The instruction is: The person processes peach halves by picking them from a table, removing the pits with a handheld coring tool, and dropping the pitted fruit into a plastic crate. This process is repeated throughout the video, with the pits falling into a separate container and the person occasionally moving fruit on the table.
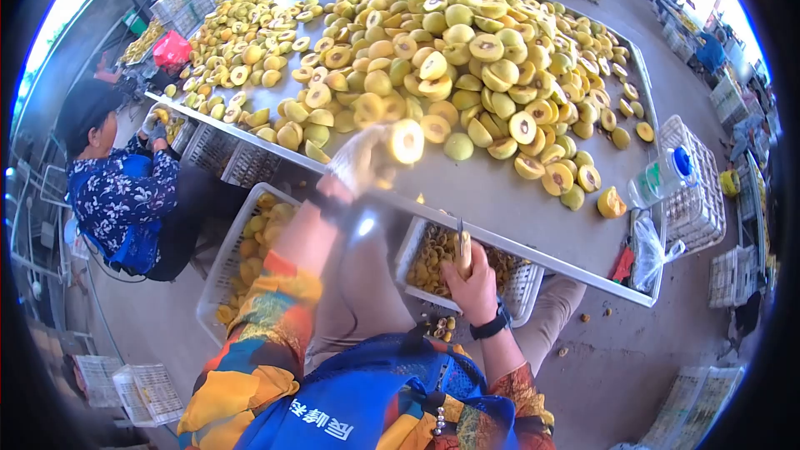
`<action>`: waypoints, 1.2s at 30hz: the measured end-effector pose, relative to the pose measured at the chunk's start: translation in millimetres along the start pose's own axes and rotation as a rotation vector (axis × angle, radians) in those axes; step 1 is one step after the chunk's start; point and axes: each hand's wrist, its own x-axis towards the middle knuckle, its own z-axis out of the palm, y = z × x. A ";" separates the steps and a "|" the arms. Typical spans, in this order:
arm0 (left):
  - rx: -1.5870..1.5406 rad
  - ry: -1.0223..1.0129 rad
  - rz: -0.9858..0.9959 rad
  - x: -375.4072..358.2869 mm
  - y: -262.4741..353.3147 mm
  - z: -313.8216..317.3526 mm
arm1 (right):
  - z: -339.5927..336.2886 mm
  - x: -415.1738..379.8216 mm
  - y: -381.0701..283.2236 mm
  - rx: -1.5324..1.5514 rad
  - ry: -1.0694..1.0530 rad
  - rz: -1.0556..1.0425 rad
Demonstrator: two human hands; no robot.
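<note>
My left hand, in a pale glove and blurred, is closed on a halved yellow fruit, its cut face showing. It is over the front edge of the metal table, beside a large heap of halved fruit. Lower right, my bare right hand grips the light handle of a small tool, its thin metal end pointing up. Beneath that hand is a white crate holding small brown pieces. Another white crate, with yellow fruit inside, stands below my left forearm.
A seated co-worker in a dark cap is at the left, hands at the table edge. On the table's right are a clear plastic container and a plastic bag. A white basket stands beyond its right edge.
</note>
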 end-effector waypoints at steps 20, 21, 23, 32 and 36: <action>-0.043 0.164 0.022 -76.3 -102.3 95.3 | -13.7 -18.6 -30.8 -0.169 0.038 0.072; -0.059 0.141 0.041 -73.8 -106.8 92.3 | -12.9 -20.7 -30.4 -0.155 0.001 0.096; -0.036 0.123 0.102 -71.5 -112.2 91.7 | -10.5 -22.4 -28.6 -0.167 0.006 0.063; 0.257 0.138 0.396 -81.7 -122.5 105.6 | -2.1 -33.9 -32.8 -0.180 0.028 0.117; 0.136 -0.057 0.052 -76.6 -103.0 94.5 | -7.0 -36.2 -29.1 -0.240 -0.104 0.107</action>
